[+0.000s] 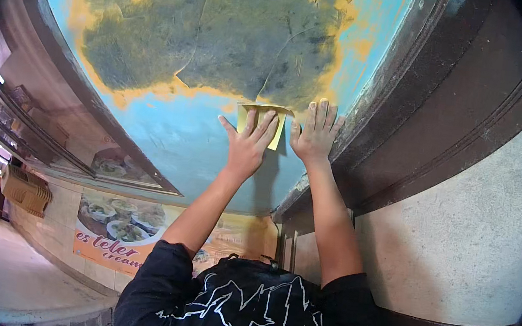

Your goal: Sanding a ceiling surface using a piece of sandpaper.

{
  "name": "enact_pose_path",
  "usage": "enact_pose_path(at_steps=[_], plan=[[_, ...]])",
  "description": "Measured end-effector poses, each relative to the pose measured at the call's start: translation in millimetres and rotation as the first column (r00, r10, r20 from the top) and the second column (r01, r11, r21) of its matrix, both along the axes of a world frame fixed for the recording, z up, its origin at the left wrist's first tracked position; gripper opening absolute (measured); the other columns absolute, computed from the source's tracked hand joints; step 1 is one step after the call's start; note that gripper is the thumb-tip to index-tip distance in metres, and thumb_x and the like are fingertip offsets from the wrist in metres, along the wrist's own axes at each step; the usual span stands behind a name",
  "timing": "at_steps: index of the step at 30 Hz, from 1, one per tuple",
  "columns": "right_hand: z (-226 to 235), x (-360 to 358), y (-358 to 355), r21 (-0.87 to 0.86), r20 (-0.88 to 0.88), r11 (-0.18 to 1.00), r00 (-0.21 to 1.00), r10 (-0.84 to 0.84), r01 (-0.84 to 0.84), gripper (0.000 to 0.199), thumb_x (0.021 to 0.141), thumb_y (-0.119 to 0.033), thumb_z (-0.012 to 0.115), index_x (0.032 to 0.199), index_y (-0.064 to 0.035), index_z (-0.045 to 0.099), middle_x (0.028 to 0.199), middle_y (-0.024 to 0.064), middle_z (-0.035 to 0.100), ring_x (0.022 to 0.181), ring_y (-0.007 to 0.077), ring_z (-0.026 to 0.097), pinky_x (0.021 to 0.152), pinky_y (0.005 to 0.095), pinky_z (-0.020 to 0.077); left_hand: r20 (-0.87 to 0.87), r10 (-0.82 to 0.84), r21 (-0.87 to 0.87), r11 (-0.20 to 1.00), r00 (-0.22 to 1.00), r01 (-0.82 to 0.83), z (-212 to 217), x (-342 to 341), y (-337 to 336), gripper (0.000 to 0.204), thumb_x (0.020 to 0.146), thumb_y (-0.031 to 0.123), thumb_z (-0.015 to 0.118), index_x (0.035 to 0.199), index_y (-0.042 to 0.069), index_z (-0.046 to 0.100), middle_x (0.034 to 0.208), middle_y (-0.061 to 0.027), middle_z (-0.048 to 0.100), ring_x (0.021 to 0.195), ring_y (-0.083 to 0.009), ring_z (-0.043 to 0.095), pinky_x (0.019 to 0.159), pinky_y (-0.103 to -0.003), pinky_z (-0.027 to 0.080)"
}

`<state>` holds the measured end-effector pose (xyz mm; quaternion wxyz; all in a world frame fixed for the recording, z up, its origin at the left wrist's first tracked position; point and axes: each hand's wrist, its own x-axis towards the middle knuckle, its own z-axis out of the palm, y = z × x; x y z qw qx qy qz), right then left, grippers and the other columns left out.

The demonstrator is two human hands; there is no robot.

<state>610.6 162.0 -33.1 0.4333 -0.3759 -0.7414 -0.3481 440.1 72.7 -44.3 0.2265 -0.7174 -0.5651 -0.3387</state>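
A blue painted surface (pixel 180 133) fills the upper middle, with a large dark grey patch (pixel 237 36) bordered by worn orange-yellow paint. Just below that patch, my left hand (pixel 250 145) holds a folded yellow sheet of sandpaper (pixel 273 140) against the blue paint. Its fingers are stretched over the sheet and the thumb sticks out to the left. Close by on the right, my right hand (pixel 314 130) lies flat on the surface with its fingers outstretched, beside the dark frame. Nothing shows in that hand.
A dark wooden frame (pixel 403 69) runs along the right, next to a pale wall panel (pixel 462 220). On the left is a dark-framed glass pane (pixel 54 92). Lower left, a food banner (pixel 116 227) hangs near a tan ribbed object (pixel 26 189) and a light-coloured floor (pixel 7 262).
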Motion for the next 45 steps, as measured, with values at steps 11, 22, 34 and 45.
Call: enact_pose_path(at_steps=[11, 22, 34, 45], plan=[[1, -1, -1, -0.008, -0.041, 1.0, 0.999, 0.027, -0.028, 0.062, 0.094, -0.042, 0.05, 0.143, -0.0079, 0.035, 0.151, 0.0169, 0.032, 0.137, 0.0413, 0.03, 0.11, 0.0609, 0.0131, -0.017, -0.016, -0.06, 0.998, 1.0, 0.015, -18, 4, -4, 0.058, 0.082, 0.007, 0.049, 0.139, 0.018, 0.047, 0.149, 0.0038, 0.038, 0.142, -0.027, 0.028, 0.093, -0.084, -0.001], [2, 3, 1, 0.004, -0.039, 0.999, 0.999, 0.032, -0.032, 0.063, 0.094, -0.042, 0.05, 0.145, -0.0093, 0.032, 0.152, 0.0157, 0.029, 0.138, 0.0412, 0.029, 0.112, 0.0603, 0.0102, -0.046, -0.002, -0.08, 0.997, 0.999, -0.001, -34, 11, -9, 0.056, 0.083, 0.006, 0.047, 0.138, 0.017, 0.048, 0.148, 0.0033, 0.04, 0.142, -0.0257, 0.027, 0.094, -0.084, -0.003], [3, 1, 4, 0.043, -0.061, 0.999, 0.998, 0.035, -0.032, 0.059, 0.094, -0.041, 0.05, 0.142, -0.0091, 0.038, 0.151, 0.0153, 0.032, 0.136, 0.0411, 0.032, 0.109, 0.0622, 0.0156, -0.041, 0.064, -0.099, 0.993, 0.997, -0.067, -42, 15, -15, 0.053, 0.085, 0.01, 0.046, 0.138, 0.016, 0.049, 0.146, 0.0021, 0.042, 0.137, -0.0282, 0.035, 0.093, -0.084, 0.001], [1, -4, -1, -0.011, -0.021, 1.0, 1.0, 0.014, -0.014, 0.066, 0.093, -0.04, 0.049, 0.146, -0.007, 0.027, 0.153, 0.0191, 0.025, 0.139, 0.0464, 0.023, 0.11, 0.0648, 0.0127, -0.047, 0.048, -0.142, 0.988, 0.998, -0.055, -41, 9, -18, 0.056, 0.084, 0.008, 0.044, 0.14, 0.015, 0.046, 0.148, 0.0027, 0.041, 0.14, -0.0278, 0.031, 0.093, -0.084, -0.001]])
